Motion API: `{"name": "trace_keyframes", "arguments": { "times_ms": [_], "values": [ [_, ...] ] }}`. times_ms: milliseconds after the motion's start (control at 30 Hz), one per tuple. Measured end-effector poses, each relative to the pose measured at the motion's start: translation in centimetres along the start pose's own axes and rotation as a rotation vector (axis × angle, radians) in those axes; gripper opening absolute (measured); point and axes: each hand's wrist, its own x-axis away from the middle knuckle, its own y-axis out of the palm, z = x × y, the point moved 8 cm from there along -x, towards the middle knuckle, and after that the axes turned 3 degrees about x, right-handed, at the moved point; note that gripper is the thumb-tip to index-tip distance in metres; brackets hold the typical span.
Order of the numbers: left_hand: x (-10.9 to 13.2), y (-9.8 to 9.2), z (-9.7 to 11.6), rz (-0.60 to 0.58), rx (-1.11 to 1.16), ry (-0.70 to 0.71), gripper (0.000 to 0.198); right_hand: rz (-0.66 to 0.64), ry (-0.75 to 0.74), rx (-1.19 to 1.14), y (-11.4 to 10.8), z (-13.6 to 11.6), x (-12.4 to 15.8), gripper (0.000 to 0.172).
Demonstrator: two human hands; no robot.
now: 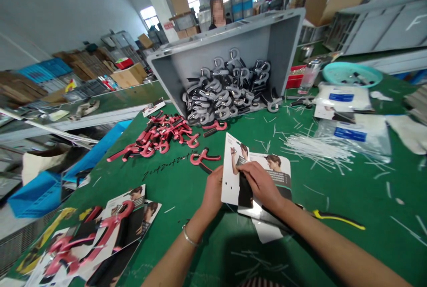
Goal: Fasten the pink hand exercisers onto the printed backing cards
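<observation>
Printed card [230, 182] was up off the green tabletop [178, 193], steeply tilted, just in front of the person; both hands on it and close together, left hand [212, 191] closed at the left edge with its fingers mostly hidden behind, right hand [263, 184] with fingertips bunched in a pinch on the printed face toward the right side, thumb not clear; more cards [283, 167] lay overlapped on the table beneath and behind the right hand; a lone pink hand grip [202, 158] lay just beyond the left hand, a heap of pink grips [150, 135] farther off beside the grey crate [190, 58], which held a pile of grey grips [227, 95]; white ties [310, 147] lay loose at the right, yellow-handled pliers [340, 219] near the right forearm; judged the card very light, thin but fairly stiff, standing without visible sag; surface looked smooth and glossy, the cards below catching glare, so probably a little slippery against its neighbours; not brittle, though likely to crease at a corner or tear around the small dark marks, perhaps holes, low on the face; best hold seemed a flat pinch along the side edges, fingers spread behind for backing, pressure kept off the corners.
</observation>
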Motion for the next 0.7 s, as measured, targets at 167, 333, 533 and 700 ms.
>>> {"name": "trace_keyframes", "arguments": {
  "times_ms": [167,333,533,700],
  "values": [
    [-0.1,0.1,-0.4,0.006,0.006,-0.013,0.017,0.009,0.053,-0.007,0.0,0.4,-0.1,0.024],
    [-0.4,0.1,0.1,-0.045,0.016,-0.039,0.016,0.021,0.088,-0.022,-0.2,0.7,-0.2,0.019],
    [-0.4,0.2,-0.7,0.000,-0.016,-0.080,0.016,0.026,0.094,-0.030,-0.4,0.8,-0.1,0.020],
    [-0.4,-0.1,-1.7,0.091,-0.012,-0.150,0.025,0.028,0.091,-0.044,-0.4,0.8,0.0,0.022]
  ]
}}
